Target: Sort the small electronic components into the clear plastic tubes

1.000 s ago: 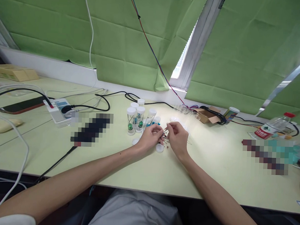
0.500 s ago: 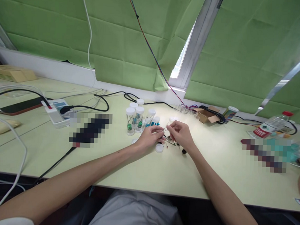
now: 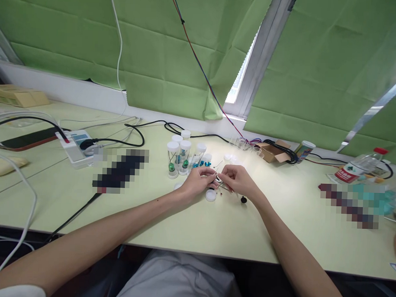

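Note:
My left hand and my right hand meet over the table, fingertips almost touching. Both are closed in a pinch around a small part with thin wires, mostly hidden by the fingers. Just left of them stand several clear tubes with white caps, some holding a green ball and bent wires. Small blue pieces lie behind my left fingers. Below the fingertips is a round white cap beside tiny red-tipped bits. A small black knob-like piece lies near my right wrist.
A power strip with cables and a dark phone are at the left. Clear cups, an open cardboard box and a can stand behind. A red-capped bottle lies tilted at the right.
My right hand has turned and dropped slightly, bringing its fingertips lower beside the left ones. The left hand stays nearly in place.

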Tool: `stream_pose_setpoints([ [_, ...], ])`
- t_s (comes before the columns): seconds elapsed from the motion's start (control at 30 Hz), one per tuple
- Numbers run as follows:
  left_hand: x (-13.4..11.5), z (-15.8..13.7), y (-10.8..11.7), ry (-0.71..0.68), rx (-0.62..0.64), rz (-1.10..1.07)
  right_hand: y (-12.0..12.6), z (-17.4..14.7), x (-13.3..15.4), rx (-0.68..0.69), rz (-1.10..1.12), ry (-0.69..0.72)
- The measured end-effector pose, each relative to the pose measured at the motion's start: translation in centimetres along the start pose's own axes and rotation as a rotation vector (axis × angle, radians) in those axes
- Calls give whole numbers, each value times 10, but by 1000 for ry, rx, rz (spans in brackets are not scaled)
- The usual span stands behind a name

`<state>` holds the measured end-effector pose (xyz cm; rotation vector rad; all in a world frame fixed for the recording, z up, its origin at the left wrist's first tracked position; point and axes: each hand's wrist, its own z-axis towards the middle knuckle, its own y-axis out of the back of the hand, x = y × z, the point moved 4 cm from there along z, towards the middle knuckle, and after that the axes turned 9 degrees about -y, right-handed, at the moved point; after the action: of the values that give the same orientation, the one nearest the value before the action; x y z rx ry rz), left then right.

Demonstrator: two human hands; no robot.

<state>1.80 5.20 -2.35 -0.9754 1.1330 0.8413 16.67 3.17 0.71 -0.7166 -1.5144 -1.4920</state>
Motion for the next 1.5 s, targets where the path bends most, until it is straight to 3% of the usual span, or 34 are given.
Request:
stream_pose_setpoints([
  [0.87, 5, 3, 3, -15, -10, 43, -8, 2, -7, 28, -179, -1],
  [1.5, 6, 4, 4, -84, 34, 88, -10, 2, -6, -12, -380, 138],
])
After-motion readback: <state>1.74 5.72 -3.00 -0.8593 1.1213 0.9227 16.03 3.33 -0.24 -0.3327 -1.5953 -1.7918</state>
